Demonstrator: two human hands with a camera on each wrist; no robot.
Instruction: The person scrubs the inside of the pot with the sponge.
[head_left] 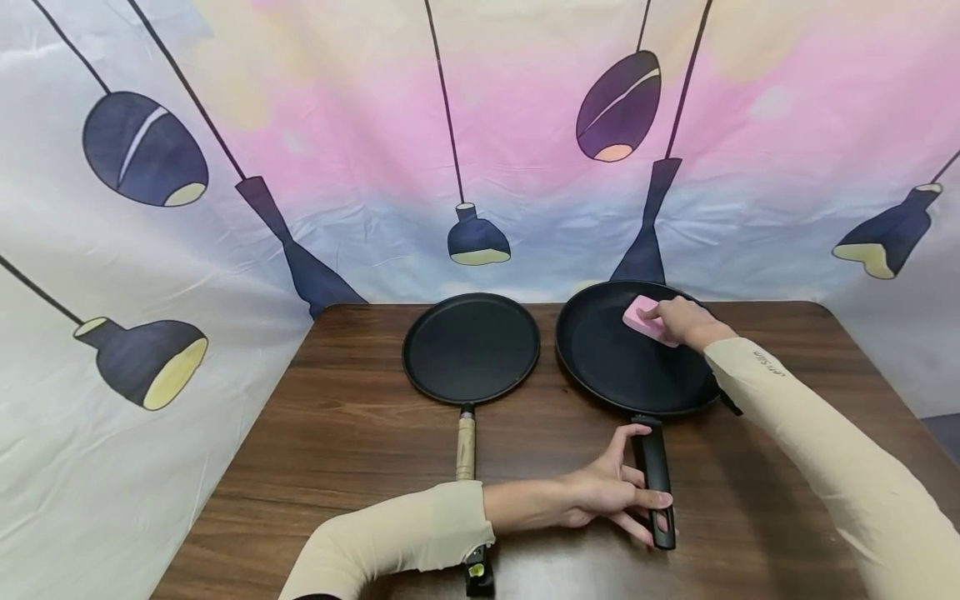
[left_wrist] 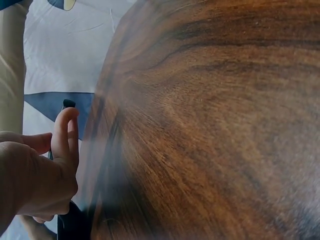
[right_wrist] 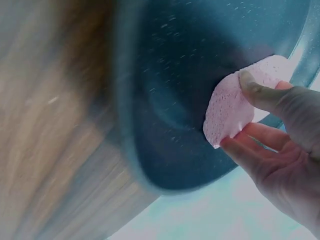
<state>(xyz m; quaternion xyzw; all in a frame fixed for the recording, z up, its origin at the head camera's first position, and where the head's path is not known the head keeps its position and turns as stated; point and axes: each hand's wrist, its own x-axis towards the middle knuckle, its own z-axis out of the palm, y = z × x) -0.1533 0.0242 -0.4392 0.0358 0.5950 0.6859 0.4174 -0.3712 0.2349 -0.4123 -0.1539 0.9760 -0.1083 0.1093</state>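
A pink sponge (head_left: pixel 639 315) is pinched between the thumb and fingers of my right hand (head_left: pixel 686 322), against the inside of a large black frying pan (head_left: pixel 611 358), toward its far right side. Seen from the right wrist, the sponge's porous face (right_wrist: pixel 227 112) bends over the pan's speckled dark surface (right_wrist: pixel 170 75). My left hand (head_left: pixel 600 490) grips the pan's black handle (head_left: pixel 657 467), thumb across the top and fingers spread along it. In the left wrist view that hand (left_wrist: pixel 42 175) appears at the lower left, its hold partly hidden.
To the left lies a flat black pan (head_left: pixel 471 348) with a wooden handle (head_left: pixel 466 450); my left forearm crosses over that handle, hiding part of it. Both pans are on a brown wooden table (head_left: pixel 360 442). A lamp-patterned cloth (head_left: pixel 375 167) hangs behind the table's far edge.
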